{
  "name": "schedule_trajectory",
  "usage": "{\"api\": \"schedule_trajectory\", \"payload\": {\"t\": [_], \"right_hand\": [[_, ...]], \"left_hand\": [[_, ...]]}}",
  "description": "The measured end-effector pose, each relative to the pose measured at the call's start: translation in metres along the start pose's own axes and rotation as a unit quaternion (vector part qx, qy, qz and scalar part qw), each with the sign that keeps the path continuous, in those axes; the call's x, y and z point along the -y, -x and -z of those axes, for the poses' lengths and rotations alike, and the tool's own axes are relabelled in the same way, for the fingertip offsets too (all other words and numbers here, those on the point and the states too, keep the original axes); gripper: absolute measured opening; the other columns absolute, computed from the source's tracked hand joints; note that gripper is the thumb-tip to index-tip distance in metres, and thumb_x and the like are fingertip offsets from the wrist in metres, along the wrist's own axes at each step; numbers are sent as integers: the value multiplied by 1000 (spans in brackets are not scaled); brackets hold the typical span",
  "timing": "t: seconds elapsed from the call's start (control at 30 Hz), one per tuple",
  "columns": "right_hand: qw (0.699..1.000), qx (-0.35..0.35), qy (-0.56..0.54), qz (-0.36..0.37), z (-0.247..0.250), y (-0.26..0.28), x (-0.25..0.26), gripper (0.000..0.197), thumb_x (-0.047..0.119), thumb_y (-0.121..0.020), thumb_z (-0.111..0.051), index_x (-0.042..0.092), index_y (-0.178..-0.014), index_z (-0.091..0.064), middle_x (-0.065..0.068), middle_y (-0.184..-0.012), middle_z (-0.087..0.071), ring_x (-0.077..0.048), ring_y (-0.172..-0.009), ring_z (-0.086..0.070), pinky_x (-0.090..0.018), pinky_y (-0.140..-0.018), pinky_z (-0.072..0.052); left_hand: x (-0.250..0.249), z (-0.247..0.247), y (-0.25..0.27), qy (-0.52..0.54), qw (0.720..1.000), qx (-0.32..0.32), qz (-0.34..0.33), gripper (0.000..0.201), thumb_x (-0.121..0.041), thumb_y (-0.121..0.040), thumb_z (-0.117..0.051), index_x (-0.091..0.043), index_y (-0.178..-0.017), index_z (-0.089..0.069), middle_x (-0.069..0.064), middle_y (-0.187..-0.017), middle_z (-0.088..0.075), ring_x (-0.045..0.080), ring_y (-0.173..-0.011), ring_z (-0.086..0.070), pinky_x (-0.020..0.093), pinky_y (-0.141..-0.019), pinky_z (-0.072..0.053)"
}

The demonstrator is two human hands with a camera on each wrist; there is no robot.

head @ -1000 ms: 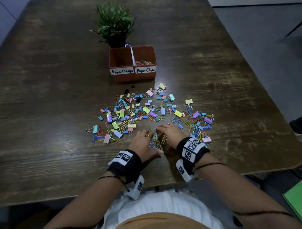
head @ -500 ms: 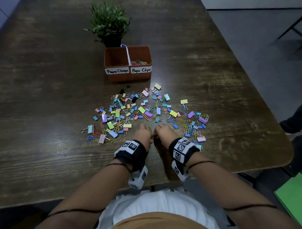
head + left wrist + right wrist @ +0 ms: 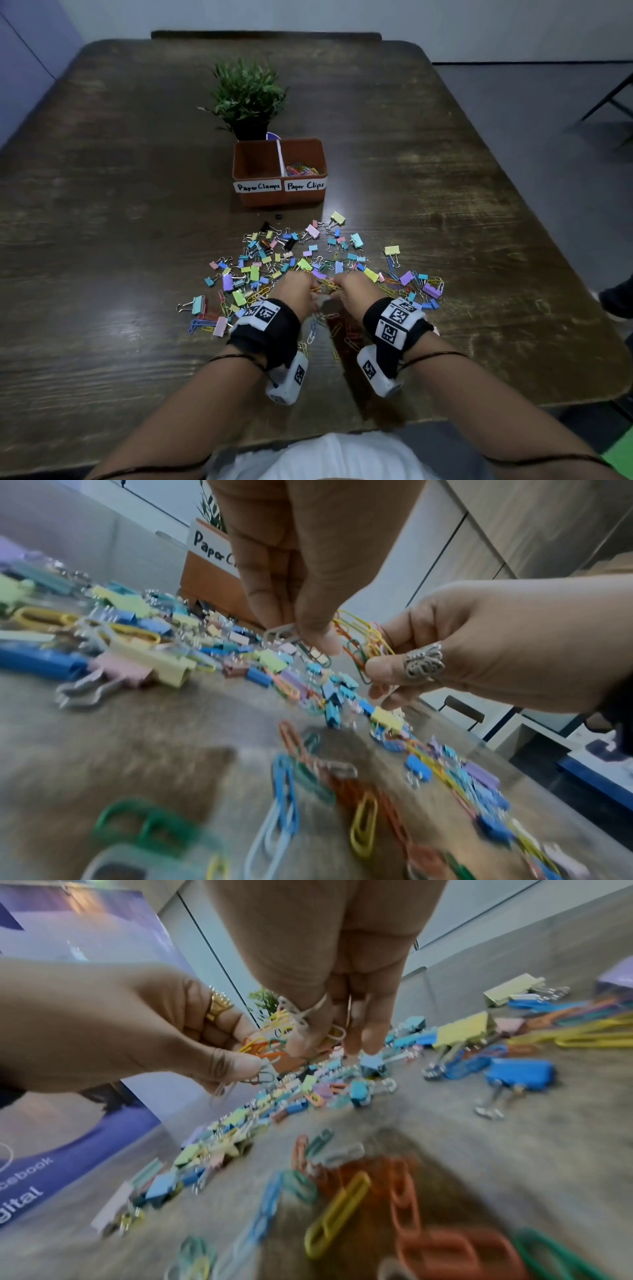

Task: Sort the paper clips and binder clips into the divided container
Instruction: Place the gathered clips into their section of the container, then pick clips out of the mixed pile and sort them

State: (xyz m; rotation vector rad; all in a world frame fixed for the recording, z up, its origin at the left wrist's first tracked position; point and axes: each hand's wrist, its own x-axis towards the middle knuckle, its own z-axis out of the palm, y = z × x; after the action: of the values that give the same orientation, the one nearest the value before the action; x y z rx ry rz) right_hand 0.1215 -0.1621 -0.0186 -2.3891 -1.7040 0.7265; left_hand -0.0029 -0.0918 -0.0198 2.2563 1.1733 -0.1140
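Note:
The brown divided container (image 3: 260, 200) stands mid-table, labelled "Paper Clamps" on the left and "Paper Clips" on the right; coloured paper clips (image 3: 303, 169) lie in the right half. A scatter of pastel binder clips (image 3: 291, 253) and paper clips spreads in front of it. At the near edge of the scatter my left hand (image 3: 310, 289) and right hand (image 3: 337, 287) meet, raised off the table, each pinching part of a tangled bunch of paper clips (image 3: 359, 639). In the right wrist view the same bunch (image 3: 267, 1045) hangs between both sets of fingertips.
A potted plant (image 3: 248, 92) stands right behind the container. Loose paper clips (image 3: 334, 329) lie on the table under my wrists. The dark wooden table (image 3: 102, 240) extends left and right; its near edge is at my body.
Both hands went from raking paper clips together flat on the table to lifting a bunch, and have moved slightly forward. The view now shows more of the far table.

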Motion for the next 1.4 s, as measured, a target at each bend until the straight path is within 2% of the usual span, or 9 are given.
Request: {"api": "schedule_trajectory", "payload": {"t": [0.23, 0.4, 0.57, 0.8, 0.9, 1.1, 1.23, 1.33, 1.4], "right_hand": [[990, -68, -121, 26, 53, -56, 13, 16, 4, -87, -54, 4, -99, -66, -12, -96, -66, -15, -80, -49, -20, -71, -37], [981, -102, -164, 3, 95, -131, 20, 15, 9, -88, -58, 1, -100, -65, -17, -97, -66, -28, -91, -60, -30, -76, -46], [970, -154, -186, -34, 124, -202, 20, 18, 18, -87, -63, 3, -98, -65, -9, -83, -60, -18, -78, -51, -21, -64, -31], [978, -111, -169, -46, 133, -254, 17, 61, 25, -72, -78, 4, -125, -55, -9, -99, -65, -17, -90, -57, -23, -88, -43], [974, -125, -187, -18, 128, -251, 16, 61, 24, -74, -77, 4, -127, -54, -10, -109, -64, -18, -94, -59, -26, -93, -47], [949, -200, -227, 88, 114, -196, 23, 27, 8, -81, -67, 8, -109, -65, -5, -100, -62, -9, -80, -56, -17, -77, -47], [971, -94, -181, 122, 75, -152, 33, 22, 8, -85, -63, 13, -106, -66, 4, -94, -58, 0, -74, -49, -11, -75, -43], [985, 44, -95, 140, 32, -128, 38, 28, 3, -90, -53, 15, -111, -66, -2, -109, -61, -10, -93, -51, -22, -93, -43], [986, 94, -39, 131, 7, -113, 36, 35, 1, -92, -47, 19, -118, -62, -3, -121, -55, -16, -109, -48, -24, -101, -37]], "left_hand": [[1, 66, -57, 52, 995, -86, -6, 16, -14, -86, -63, -17, -100, -71, 0, -89, -70, 15, -86, -64, 26, -82, -50], [-6, 116, -123, 101, 987, -121, 18, 13, -19, -81, -70, -11, -91, -70, 9, -92, -68, 24, -92, -63, 25, -80, -48], [-7, 155, -183, 92, 981, -162, 59, 21, -27, -80, -72, -8, -90, -71, 11, -96, -69, 26, -95, -62, 28, -80, -45], [-1, 156, -237, 108, 978, -155, 92, 21, -21, -79, -74, -7, -94, -69, 10, -103, -68, 23, -101, -62, 27, -88, -46], [-1, 152, -230, 95, 983, -151, 44, 32, -14, -88, -62, -4, -118, -61, 11, -121, -62, 23, -115, -56, 22, -97, -39], [18, 149, -157, 124, 972, -193, -48, 34, -1, -86, -58, -10, -119, -62, 6, -120, -61, 18, -113, -55, 16, -97, -36], [64, 120, -98, 75, 986, -146, 0, 34, -6, -83, -64, -16, -116, -63, 2, -120, -59, 15, -110, -55, 25, -101, -41], [95, 89, -63, 47, 994, -63, 71, 27, -13, -84, -65, -22, -110, -65, 0, -117, -54, 9, -95, -54, 14, -86, -48], [106, 70, -43, -4, 996, -8, 88, 29, -25, -86, -62, -24, -115, -63, 0, -118, -49, 9, -100, -47, 19, -91, -44]]}}
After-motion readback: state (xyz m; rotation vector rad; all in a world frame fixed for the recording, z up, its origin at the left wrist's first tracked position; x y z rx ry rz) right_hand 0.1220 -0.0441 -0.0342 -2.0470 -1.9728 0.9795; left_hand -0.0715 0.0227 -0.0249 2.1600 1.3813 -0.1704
